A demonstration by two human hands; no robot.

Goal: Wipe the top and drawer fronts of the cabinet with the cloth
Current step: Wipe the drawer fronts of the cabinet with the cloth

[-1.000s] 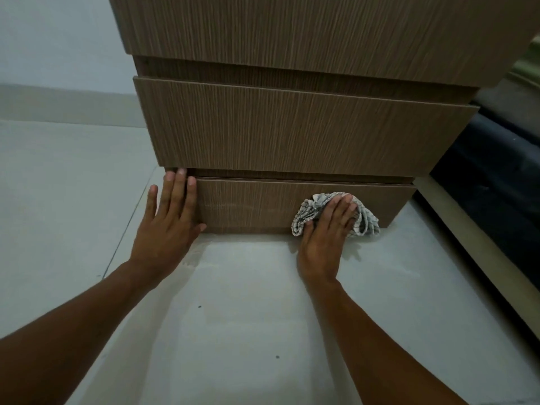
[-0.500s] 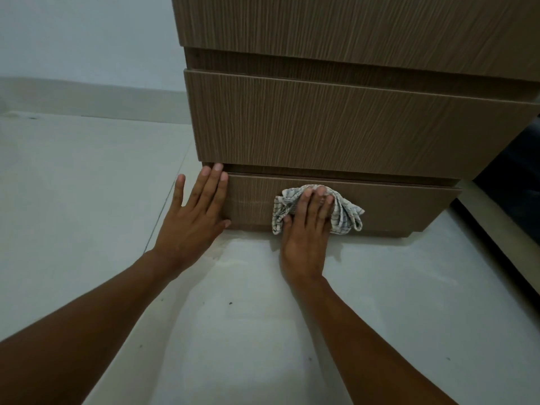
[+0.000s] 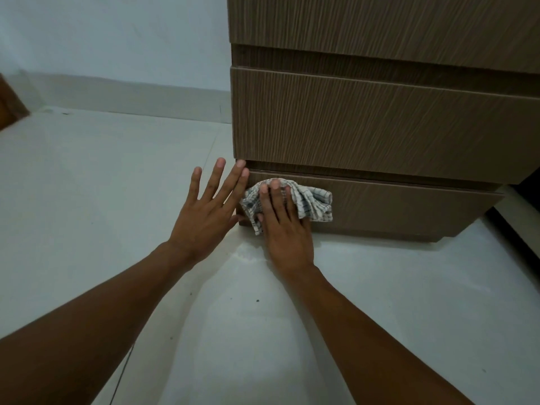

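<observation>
cabinet [image 3: 380, 127] drawers all closed, contents hidden. cloth [image 3: 309, 203] bunched at left end of bottom drawer front [image 3: 409, 206], long axis running w/ the front's width. r hand [image 3: 285, 226] presses it flat, fingers straight. l hand [image 3: 207, 211] at cabinet's left front corner, fingers spread straight, two tips touching the edge, holding nothing.

No readable text — no labels, brands, numbers, signs.

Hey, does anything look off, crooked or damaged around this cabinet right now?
Nothing serious. On the cabinet the drawer fronts look shut and unmarked. The floor has a few dark specks and a faint pale smear by the base, near the right hand pressing the cloth.
</observation>
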